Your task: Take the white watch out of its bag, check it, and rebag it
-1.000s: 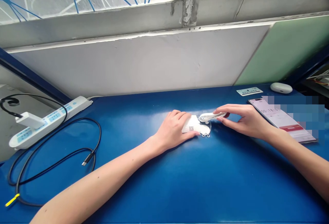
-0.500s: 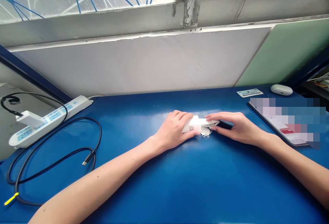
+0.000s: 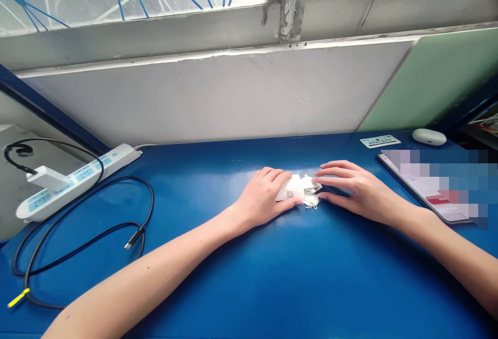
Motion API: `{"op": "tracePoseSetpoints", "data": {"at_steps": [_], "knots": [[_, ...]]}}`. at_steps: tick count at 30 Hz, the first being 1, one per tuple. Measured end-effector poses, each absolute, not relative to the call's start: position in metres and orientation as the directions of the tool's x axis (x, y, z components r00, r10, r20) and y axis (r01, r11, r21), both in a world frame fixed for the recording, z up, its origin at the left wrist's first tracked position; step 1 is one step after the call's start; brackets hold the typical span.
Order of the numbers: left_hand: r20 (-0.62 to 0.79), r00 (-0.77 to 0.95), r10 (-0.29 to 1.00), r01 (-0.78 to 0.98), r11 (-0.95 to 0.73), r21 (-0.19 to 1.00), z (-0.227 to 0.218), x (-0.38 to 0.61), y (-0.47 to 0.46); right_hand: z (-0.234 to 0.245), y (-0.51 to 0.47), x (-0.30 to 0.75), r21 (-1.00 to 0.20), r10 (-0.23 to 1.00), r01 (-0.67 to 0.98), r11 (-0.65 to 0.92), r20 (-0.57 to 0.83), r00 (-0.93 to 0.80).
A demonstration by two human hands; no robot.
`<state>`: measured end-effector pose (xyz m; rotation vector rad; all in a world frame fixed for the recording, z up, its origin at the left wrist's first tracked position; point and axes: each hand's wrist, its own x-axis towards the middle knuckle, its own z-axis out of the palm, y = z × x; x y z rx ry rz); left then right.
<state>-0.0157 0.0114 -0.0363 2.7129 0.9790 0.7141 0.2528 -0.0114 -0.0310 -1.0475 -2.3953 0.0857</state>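
Observation:
My left hand [image 3: 266,191] is closed around a small white box [image 3: 292,188] with a QR code, low over the blue tabletop. At the box's right end, white pieces [image 3: 311,184] with crinkled edges stick out. Below them lies a rounded off-white piece [image 3: 311,200] with small silvery rings or chain links at its lower edge; how it joins the box cannot be made out. My right hand [image 3: 356,188] is open, thumb and fingers apart. Its fingertips are close to the right side of the protruding pieces, and whether they touch is unclear.
A white power strip [image 3: 122,157] with a plugged-in charger [image 3: 49,179] lies at the left. From it a black cable [image 3: 105,232] loops over the table. At the right are a pixelated tablet-like screen [image 3: 420,183], a printed card [image 3: 380,141] and a white earbud case [image 3: 429,137].
My right hand's fingers have spread apart from the white piece they were pinching. That piece now reaches less far right of the box. My left hand has stayed in place.

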Motion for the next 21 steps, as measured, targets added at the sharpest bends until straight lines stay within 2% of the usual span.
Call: {"op": "tracePoseSetpoints", "data": {"at_steps": [13,21], "knots": [[0.377,0.652,0.658,0.571,-0.753,0.326,-0.037,-0.016,0.011,-0.037,-0.021,0.238,-0.28,0.713,0.658,0.699,0.329,-0.618],[0.364,0.655,0.663,0.579,-0.749,0.322,-0.038,-0.016,0.011,-0.038,-0.019,0.243,-0.254,0.72,0.686,0.682,0.4,-0.567]]}}
